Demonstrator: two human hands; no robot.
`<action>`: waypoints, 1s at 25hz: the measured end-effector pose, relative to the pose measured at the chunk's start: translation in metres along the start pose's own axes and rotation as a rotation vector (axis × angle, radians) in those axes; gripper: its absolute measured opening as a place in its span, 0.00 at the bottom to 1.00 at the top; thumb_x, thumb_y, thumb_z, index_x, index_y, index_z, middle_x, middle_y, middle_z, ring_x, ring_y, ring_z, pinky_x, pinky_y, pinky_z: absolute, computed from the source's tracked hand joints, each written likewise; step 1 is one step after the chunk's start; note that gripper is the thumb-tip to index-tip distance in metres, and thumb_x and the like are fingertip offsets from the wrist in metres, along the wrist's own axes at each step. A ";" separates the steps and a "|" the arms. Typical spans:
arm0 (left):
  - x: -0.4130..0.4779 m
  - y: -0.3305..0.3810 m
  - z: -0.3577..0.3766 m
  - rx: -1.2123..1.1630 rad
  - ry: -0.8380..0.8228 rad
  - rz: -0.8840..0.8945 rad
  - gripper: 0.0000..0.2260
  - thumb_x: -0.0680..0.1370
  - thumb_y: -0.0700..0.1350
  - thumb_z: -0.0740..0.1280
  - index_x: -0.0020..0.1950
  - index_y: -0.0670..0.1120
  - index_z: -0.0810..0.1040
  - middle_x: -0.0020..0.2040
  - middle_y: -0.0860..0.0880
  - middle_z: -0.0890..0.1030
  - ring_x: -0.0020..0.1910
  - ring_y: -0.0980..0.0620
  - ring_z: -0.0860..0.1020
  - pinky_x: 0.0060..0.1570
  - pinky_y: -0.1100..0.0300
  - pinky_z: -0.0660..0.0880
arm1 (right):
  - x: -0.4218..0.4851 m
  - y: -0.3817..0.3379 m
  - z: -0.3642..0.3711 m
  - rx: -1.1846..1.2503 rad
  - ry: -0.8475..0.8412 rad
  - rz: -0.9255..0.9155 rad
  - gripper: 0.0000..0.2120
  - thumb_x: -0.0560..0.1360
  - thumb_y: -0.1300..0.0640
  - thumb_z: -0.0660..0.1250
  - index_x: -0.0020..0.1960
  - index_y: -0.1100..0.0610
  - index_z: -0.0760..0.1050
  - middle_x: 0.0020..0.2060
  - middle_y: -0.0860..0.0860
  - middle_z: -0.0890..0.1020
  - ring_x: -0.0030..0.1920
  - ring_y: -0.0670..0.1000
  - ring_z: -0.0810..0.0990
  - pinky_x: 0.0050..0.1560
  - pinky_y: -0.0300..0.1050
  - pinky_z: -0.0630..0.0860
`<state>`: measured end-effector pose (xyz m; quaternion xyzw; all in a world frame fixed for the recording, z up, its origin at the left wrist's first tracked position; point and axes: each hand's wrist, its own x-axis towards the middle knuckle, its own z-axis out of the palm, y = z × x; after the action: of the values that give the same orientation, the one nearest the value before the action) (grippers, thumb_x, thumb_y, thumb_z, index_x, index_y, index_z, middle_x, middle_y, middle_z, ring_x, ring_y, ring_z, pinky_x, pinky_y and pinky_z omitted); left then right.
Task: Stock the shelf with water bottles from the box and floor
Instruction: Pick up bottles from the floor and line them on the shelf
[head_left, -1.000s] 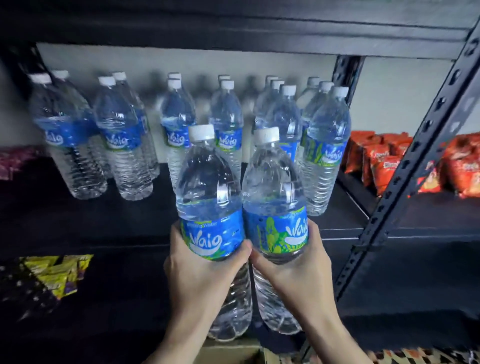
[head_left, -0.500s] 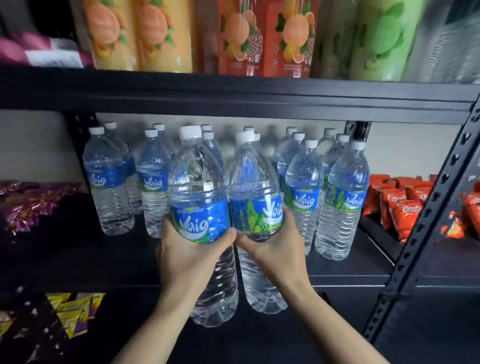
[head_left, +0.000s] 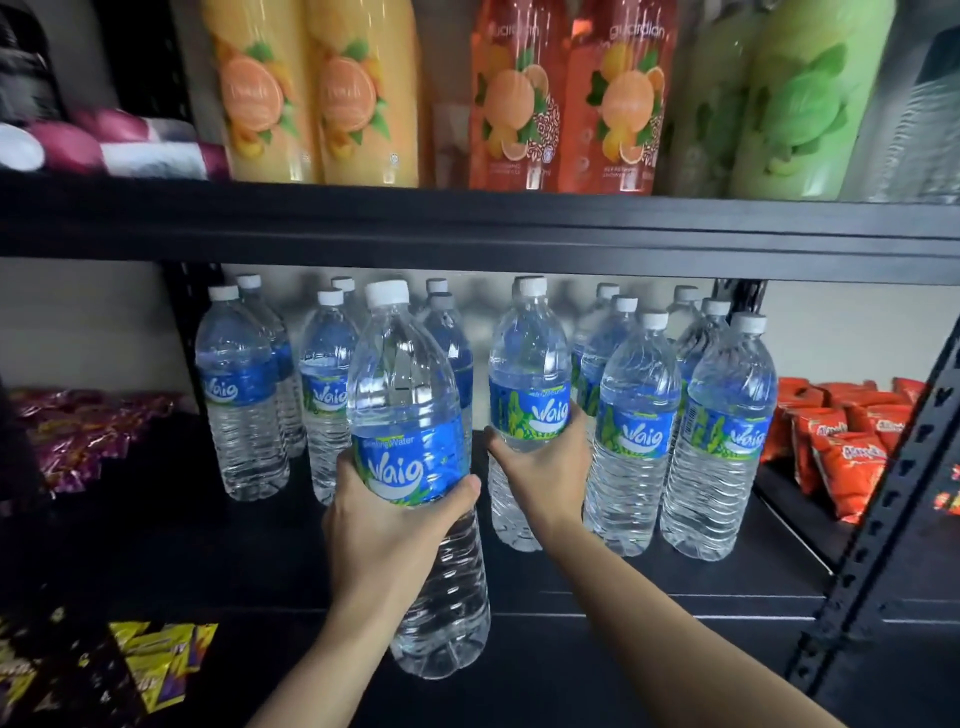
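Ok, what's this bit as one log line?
left hand grips left bottle, in front of shelf | right hand grips right bottle, beside row | stage: placing

Water bottles (head_left: 241, 395) about fourteen; yellow juices (head_left: 260, 93) two, red juices (head_left: 511, 98) two, green juices (head_left: 805, 104) two

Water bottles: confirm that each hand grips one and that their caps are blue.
Wrong on the caps: the head view shows white caps, not blue. The rest holds: the left hand grips one water bottle and the right hand grips a second water bottle.
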<state>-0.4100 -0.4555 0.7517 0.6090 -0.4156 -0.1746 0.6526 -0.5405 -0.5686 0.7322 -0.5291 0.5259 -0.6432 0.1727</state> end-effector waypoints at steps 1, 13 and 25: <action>0.001 -0.003 -0.001 0.003 0.003 -0.006 0.33 0.53 0.55 0.84 0.53 0.54 0.74 0.45 0.56 0.83 0.46 0.53 0.82 0.48 0.54 0.79 | 0.000 0.006 0.001 0.011 0.008 -0.001 0.39 0.58 0.43 0.80 0.63 0.53 0.68 0.54 0.47 0.78 0.55 0.49 0.78 0.59 0.47 0.75; 0.016 -0.015 0.011 0.002 0.005 -0.007 0.31 0.54 0.52 0.84 0.52 0.52 0.73 0.43 0.57 0.82 0.43 0.56 0.81 0.43 0.58 0.75 | -0.007 0.038 0.030 -0.079 0.069 0.029 0.50 0.58 0.43 0.82 0.71 0.60 0.62 0.61 0.55 0.73 0.66 0.56 0.70 0.67 0.50 0.68; 0.024 -0.022 0.020 0.038 0.006 0.017 0.33 0.53 0.55 0.84 0.51 0.53 0.73 0.45 0.56 0.82 0.46 0.51 0.81 0.48 0.53 0.78 | -0.016 0.064 0.023 -0.155 0.044 -0.025 0.49 0.57 0.48 0.83 0.71 0.58 0.64 0.60 0.52 0.72 0.65 0.52 0.69 0.68 0.51 0.68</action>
<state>-0.4050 -0.4901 0.7373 0.6182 -0.4220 -0.1594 0.6437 -0.5359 -0.5918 0.6669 -0.5330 0.5714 -0.6140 0.1115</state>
